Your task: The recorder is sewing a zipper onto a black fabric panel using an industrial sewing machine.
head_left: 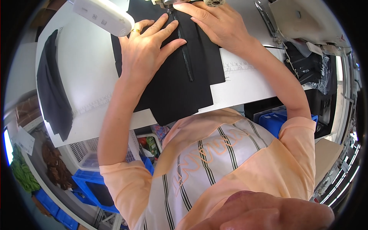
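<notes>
A piece of black fabric (168, 92) lies on the white sewing table, its near edge hanging over the table's front. A dark zipper (186, 63) runs down the middle of it, from the sewing machine's presser foot (169, 7) toward me. My left hand (142, 53) rests flat on the fabric left of the zipper, fingers spread and the thumb reaching across the teeth. On the other side my right hand (224, 28) lies on the fabric with its fingers stretched out, the index fingertip close beside the presser foot. Neither hand grips anything.
Another black fabric piece (55, 88) lies at the table's left edge. A white lamp-like arm (103, 17) reaches over the upper left. Tweezers or snips (265, 17) lie at the far right, near bagged black pieces (312, 69). A white basket (86, 153) and blue crates (94, 188) stand below left.
</notes>
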`<state>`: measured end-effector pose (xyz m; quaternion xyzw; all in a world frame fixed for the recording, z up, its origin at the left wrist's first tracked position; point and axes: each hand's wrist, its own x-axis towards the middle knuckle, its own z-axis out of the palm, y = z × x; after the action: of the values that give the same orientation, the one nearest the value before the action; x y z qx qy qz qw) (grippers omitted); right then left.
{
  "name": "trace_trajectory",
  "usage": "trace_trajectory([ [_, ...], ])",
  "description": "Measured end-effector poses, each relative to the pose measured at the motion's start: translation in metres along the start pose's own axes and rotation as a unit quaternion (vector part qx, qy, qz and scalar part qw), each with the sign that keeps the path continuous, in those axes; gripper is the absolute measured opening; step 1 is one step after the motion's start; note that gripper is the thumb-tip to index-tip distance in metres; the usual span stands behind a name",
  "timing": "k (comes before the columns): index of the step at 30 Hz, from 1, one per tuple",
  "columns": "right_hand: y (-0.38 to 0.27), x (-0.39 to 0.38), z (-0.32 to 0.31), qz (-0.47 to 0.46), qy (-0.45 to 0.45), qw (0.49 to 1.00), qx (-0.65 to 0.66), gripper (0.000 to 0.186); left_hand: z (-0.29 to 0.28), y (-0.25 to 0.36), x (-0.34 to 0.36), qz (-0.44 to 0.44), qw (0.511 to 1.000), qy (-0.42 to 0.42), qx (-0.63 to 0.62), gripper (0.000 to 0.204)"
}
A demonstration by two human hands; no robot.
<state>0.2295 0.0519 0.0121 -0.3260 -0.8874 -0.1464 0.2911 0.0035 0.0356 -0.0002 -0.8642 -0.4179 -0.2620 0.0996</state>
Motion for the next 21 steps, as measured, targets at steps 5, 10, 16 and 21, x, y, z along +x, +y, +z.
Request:
trace_trajectory([
  [5,-0.004,-0.001,-0.002,0.001,-0.054,0.998,-0.021,0.035,-0.002,0.001,0.000,-0.010,1.000,-0.007,0.000,0.041],
  [10,-0.001,-0.009,0.016,0.108,-0.094,0.990,0.006,0.031,-0.003,0.002,0.002,-0.003,1.000,-0.008,0.011,0.042],
  [16,0.005,-0.006,0.027,0.085,-0.058,0.995,0.019,0.035,0.003,-0.003,0.004,0.006,1.000,0.019,-0.015,0.040],
  [21,0.007,-0.004,0.015,0.050,-0.044,0.996,0.055,0.029,0.007,-0.002,0.002,-0.036,0.996,0.019,-0.081,0.038],
])
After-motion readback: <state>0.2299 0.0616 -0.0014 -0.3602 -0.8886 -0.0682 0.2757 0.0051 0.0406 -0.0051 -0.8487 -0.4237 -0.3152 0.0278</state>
